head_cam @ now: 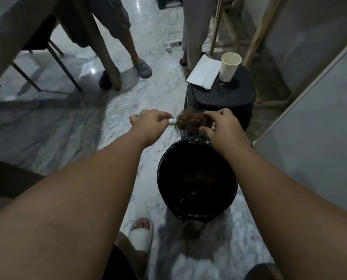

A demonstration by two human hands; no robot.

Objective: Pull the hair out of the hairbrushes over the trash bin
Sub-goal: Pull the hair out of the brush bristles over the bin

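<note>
A hairbrush with a white handle [171, 121] is held level just beyond the far rim of a black trash bin [162, 174] lined with a dark bag. My left hand [148, 124] is closed around the handle. The brush head is buried in a clump of curly brown hair [189, 122]. My right hand [221, 126] pinches that hair from the right side, thumb below and fingers above. Some brownish hair lies at the bottom of the bin.
A dark woven stool [221, 98] stands just behind the bin, carrying a paper cup [229, 66] and a white folded sheet [204, 71]. Two people's legs [128, 37] stand beyond. A table leg [106, 51] and chair frame are at the left, a grey panel [320, 128] at the right.
</note>
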